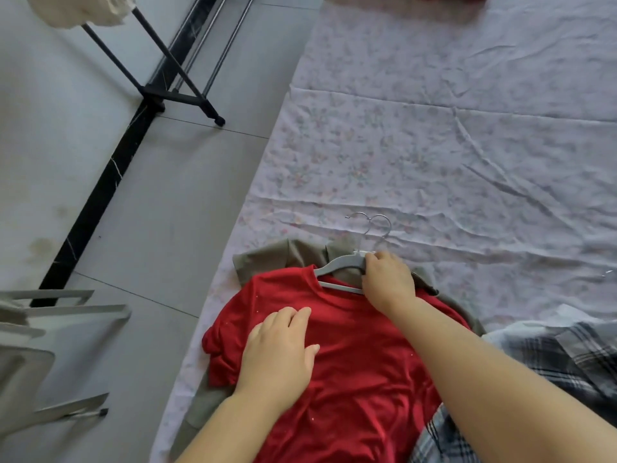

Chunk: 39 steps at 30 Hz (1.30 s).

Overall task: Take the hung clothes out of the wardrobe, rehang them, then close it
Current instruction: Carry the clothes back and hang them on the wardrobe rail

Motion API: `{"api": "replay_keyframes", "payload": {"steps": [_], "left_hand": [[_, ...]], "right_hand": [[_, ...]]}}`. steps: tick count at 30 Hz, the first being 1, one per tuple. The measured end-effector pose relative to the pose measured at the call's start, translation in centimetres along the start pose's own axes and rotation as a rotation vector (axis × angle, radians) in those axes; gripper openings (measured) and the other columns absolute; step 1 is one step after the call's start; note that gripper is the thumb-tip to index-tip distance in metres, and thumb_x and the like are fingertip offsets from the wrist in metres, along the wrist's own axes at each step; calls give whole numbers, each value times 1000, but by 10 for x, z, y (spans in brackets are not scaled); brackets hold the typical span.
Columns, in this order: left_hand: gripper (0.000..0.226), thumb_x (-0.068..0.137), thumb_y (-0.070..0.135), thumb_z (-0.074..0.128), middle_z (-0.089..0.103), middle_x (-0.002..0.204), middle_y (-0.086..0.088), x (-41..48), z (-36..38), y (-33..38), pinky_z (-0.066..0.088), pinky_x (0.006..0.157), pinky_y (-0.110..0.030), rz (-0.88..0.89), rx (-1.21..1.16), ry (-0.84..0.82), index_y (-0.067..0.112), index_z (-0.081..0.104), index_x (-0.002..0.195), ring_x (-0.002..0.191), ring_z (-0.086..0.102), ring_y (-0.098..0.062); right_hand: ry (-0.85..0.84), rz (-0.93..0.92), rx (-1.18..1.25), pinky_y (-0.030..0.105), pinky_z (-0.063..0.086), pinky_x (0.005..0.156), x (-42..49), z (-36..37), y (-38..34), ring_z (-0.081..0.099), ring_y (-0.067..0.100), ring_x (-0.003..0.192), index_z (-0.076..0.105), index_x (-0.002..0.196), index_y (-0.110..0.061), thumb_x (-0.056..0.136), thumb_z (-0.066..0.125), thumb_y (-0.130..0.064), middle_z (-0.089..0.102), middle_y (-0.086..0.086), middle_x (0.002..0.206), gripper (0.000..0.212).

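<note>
Here, right grip pinches one of two hangers; left grip, spread, presses one red shirt

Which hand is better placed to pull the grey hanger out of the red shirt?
Right hand: it grips the grey hanger at the collar. The left hand lies flat on the red shirt.

a home room: floral sheet on tiled floor, clothes rack.
</note>
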<state>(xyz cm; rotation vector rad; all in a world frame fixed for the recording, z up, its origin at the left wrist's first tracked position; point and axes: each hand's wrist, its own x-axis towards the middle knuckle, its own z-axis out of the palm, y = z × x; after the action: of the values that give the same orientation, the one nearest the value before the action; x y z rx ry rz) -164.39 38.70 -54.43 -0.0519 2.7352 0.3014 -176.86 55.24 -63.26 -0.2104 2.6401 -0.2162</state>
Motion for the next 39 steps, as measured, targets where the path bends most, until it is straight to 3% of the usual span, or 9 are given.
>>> {"api": "replay_keyframes", "payload": {"steps": [6,10,16,19,25,27,31,36,39], "left_hand": [[58,91,47,42,38,132,12,3,5,-6,28,98,-24,-14,-12,1,27,25,143,122,36,-9],[57,91,44,44,36,135,11,-5,-6,-4,27,100,-24,-29,-42,48,27,26,143,124,34,-9],[60,89,38,52,23,150,-2,-33,-45,1,23,110,-34,-94,-95,192,26,30,143,137,18,-19],[62,91,41,47,16,152,0,-59,-66,-2,16,112,-31,-105,-105,248,28,22,145,138,11,-17],[63,92,42,46,15,152,-2,-139,-120,-22,13,111,-27,-178,-140,457,25,19,146,138,15,-18],[62,93,42,46,19,152,-5,-173,-141,-34,15,111,-29,-208,-137,545,24,22,146,138,20,-21],[52,89,37,50,48,135,-12,-262,-177,-66,37,102,-48,-294,-152,791,13,45,135,124,45,-31],[56,68,21,80,65,109,-5,-404,-196,-107,42,92,-52,-436,-59,1046,9,60,119,104,62,-27],[53,66,19,81,67,104,-3,-499,-195,-131,40,93,-53,-536,3,1201,10,63,115,101,63,-26]], "right_hand": [[169,-16,60,37,37,82,1,8,-1,53,30,102,58,113,-12,92,46,-14,59,8,108,24],[262,-65,287,39,44,66,-28,-12,-7,58,36,89,62,117,-14,88,56,-14,63,9,107,29],[366,-304,401,41,54,57,-94,-55,-39,64,30,79,69,109,-13,78,69,-4,68,7,90,32],[431,-369,432,40,55,53,-130,-82,-63,66,27,73,70,107,-12,75,72,0,68,6,86,34],[505,-584,475,28,56,58,-213,-144,-124,67,18,70,72,104,-12,71,75,4,68,2,85,37],[511,-670,476,28,57,64,-243,-162,-151,68,17,75,72,104,-14,73,75,1,69,1,88,35],[517,-855,430,16,52,66,-318,-192,-214,65,8,72,73,102,-17,73,76,-2,69,-5,87,33],[449,-1088,401,16,50,62,-433,-203,-302,62,6,68,72,103,-18,75,73,-3,68,-7,89,32],[362,-1212,373,9,47,65,-508,-197,-356,58,-1,69,70,108,-21,80,70,-8,62,-16,89,31]]}}
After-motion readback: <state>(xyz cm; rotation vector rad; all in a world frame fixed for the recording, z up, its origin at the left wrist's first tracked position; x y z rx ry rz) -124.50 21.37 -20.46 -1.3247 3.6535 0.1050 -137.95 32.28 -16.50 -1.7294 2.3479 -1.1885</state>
